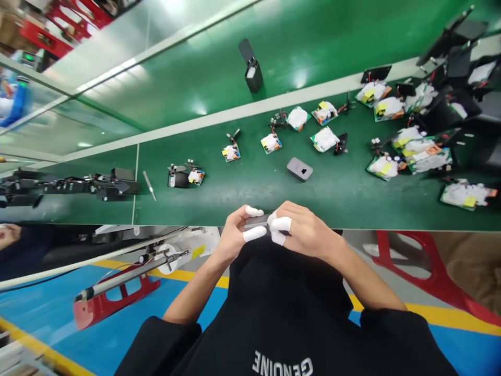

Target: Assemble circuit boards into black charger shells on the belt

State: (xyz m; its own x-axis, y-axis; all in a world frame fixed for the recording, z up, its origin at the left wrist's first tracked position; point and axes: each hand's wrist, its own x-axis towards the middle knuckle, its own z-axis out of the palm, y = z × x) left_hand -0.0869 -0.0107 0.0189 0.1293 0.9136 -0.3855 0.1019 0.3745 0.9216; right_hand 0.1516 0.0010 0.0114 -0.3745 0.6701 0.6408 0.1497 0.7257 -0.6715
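At the table's front edge, my left hand grips a small dark grey casing part between thumb and fingers. White finger cots cover its fingertips. My right hand, also in white finger cots, is closed at the right end of the same part; whether it pinches anything smaller there is hidden by the fingers. Beyond the hands lies a grey rounded casing with a dark opening in its top. Farther back are circuit boards with white filler, among them one board and another board with wires attached.
Many more boards and black casings crowd the right side. A black open-lidded box stands on the ledge behind. To the left are a white tweezer-like tool, a black casing with a board and a row of black casings.
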